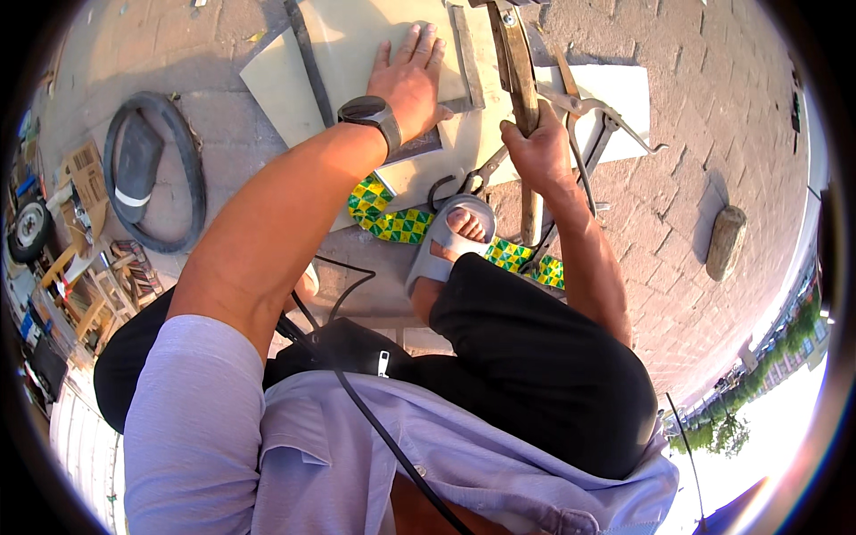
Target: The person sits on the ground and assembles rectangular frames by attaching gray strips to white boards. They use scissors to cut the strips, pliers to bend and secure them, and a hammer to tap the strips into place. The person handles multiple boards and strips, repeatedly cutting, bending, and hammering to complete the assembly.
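Observation:
My left hand [410,89], with a dark watch [367,111] on its wrist, lies flat with fingers stretched out on a pale beige sheet [357,36]. Two dark narrow strips [308,62] lie on the sheet, one on each side of that hand. My right hand [541,152] is closed around the wooden handle [531,218] of a hammer, whose head is at the top edge and partly cut off. Beside the right hand lie metal tools with long curved handles [615,116]. Pliers-like tongs [481,176] rest between my hands, near my sandalled foot [459,232].
A black rubber ring [194,169] with a dark flat piece [141,160] inside lies at the left. Green and yellow patterned material [397,225] runs under the sandal. A rough block [727,242] sits on brick paving at the right. Tools and boxes [87,178] clutter the far left.

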A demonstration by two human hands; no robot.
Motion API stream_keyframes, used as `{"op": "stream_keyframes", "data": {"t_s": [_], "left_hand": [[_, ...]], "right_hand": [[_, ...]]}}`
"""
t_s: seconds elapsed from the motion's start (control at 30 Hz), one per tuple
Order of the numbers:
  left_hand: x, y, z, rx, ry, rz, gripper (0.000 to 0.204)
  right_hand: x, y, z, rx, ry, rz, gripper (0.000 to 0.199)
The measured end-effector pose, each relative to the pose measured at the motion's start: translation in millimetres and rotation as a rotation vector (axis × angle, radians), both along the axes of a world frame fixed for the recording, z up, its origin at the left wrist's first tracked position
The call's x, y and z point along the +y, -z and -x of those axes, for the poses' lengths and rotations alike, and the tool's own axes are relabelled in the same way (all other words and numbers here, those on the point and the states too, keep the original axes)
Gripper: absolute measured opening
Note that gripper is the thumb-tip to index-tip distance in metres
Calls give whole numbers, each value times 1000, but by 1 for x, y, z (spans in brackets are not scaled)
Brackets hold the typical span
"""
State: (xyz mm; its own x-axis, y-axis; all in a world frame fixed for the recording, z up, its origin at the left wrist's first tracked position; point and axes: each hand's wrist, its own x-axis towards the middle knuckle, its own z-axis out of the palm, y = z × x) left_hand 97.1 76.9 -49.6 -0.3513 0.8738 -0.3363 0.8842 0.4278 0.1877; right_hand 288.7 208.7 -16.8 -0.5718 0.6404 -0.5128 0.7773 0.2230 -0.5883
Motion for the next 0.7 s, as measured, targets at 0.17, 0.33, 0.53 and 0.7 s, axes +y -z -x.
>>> {"op": "stream_keyframes", "data": {"t_s": [0.17,0.33,0.53,0.7], "left_hand": [[0,0,0,-8,-24,23,102],[-6,5,0,-4,-3,-3,96],[-4,7,2,4,15,-30,97],[-4,8,3,3,18,-33,97]], "right_hand": [[11,-15,10,9,5,126,44],[9,-44,13,130,96,103,35],[34,-66,29,65,59,306,30],[75,-67,39,69,18,504,31]]}}
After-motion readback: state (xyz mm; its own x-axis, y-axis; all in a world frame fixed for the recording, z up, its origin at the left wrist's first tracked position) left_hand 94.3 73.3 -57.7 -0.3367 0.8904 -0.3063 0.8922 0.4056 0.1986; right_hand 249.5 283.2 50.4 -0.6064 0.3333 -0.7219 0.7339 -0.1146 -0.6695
